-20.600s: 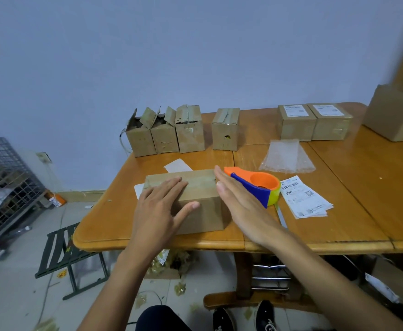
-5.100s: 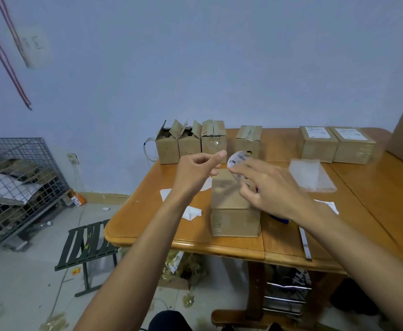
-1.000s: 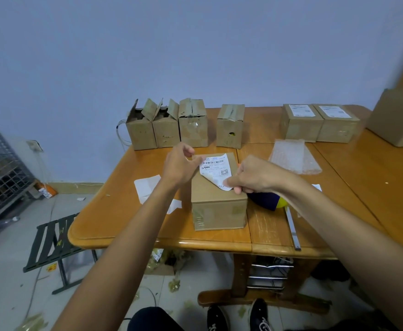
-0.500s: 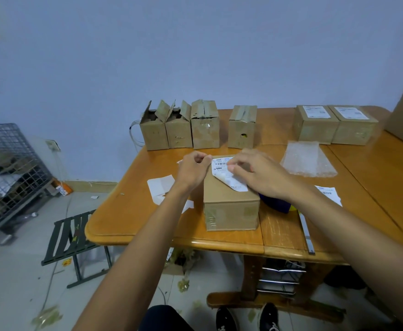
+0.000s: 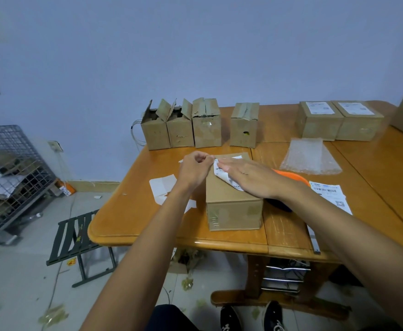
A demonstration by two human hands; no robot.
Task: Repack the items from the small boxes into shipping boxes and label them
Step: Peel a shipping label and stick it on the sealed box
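Observation:
A taped brown shipping box (image 5: 231, 206) stands near the table's front edge. A white printed label (image 5: 224, 175) lies partly on its top. My left hand (image 5: 194, 169) pinches the label's far left corner. My right hand (image 5: 248, 176) lies flat with straight fingers, pressing the label onto the box top. Several small brown boxes (image 5: 206, 123) stand in a row at the back, the two leftmost with open flaps. Two labelled shipping boxes (image 5: 341, 121) sit at the back right.
An orange and blue tape dispenser (image 5: 291, 180) lies behind my right wrist. More labels (image 5: 331, 194) and a bubble-wrap bag (image 5: 309, 156) lie to the right, white backing papers (image 5: 163, 188) to the left. A wire cage (image 5: 9, 173) and a folding stool (image 5: 76, 237) stand on the floor at left.
Over the last second my right hand has opened from pinching the label's edge to lying flat on it, smoothing it down. My left hand still holds the far corner.

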